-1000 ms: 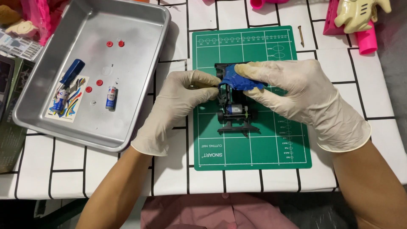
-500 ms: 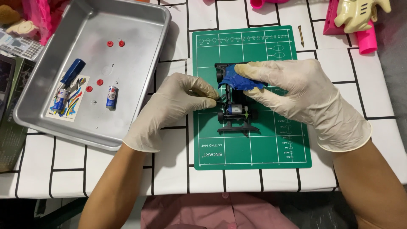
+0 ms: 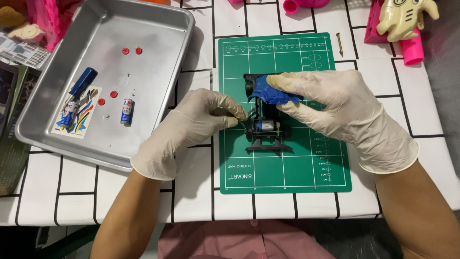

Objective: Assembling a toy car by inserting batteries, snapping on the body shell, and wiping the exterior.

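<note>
left hand (image 3: pixel 191 124): pinching a thin wire at the toy car chassis (image 3: pixel 265 129), could snap it
right hand (image 3: pixel 335 108): pressing the blue shell (image 3: pixel 269 91) at 12 o'clock, might slip

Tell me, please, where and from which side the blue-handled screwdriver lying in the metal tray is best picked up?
Grip the screwdriver by its thick blue handle, coming straight down from above. It lies flat and slanted on the tray floor, handle end pointing up-right and clear of the battery and red discs; the thin shaft rests on a colourful card, harder to pinch.

Gloved hands (image 3: pixel 191 125) (image 3: pixel 335 108) on toy car chassis (image 3: pixel 264 127), green mat (image 3: pixel 306 163).
</note>
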